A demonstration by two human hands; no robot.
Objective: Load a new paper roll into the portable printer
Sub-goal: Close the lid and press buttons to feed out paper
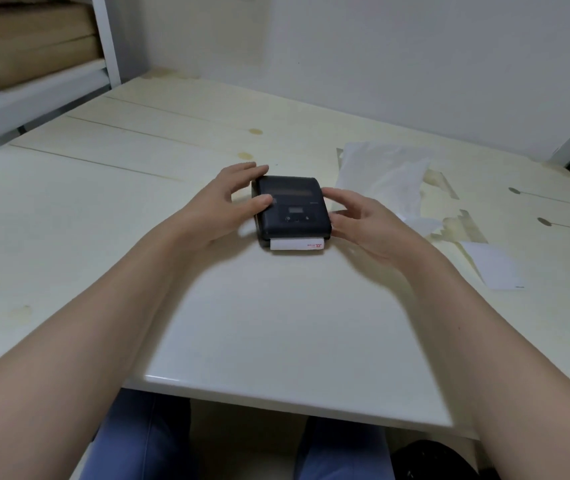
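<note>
A small black portable printer [292, 209] lies flat on the pale table [276, 323], lid closed. A strip of white paper [297, 244] with a red mark sticks out of its near edge. My left hand [221, 206] is at the printer's left side, fingertips on its far left corner and thumb against the left edge. My right hand [363, 220] is at the right side, fingers spread and touching the right edge. Neither hand lifts it.
A crumpled clear plastic wrapper [384, 178] lies just right of the printer. A white slip of paper [491, 265] lies further right, near torn tape pieces. Cardboard boxes [27, 39] sit on a white shelf at the back left. A white wall runs behind the table.
</note>
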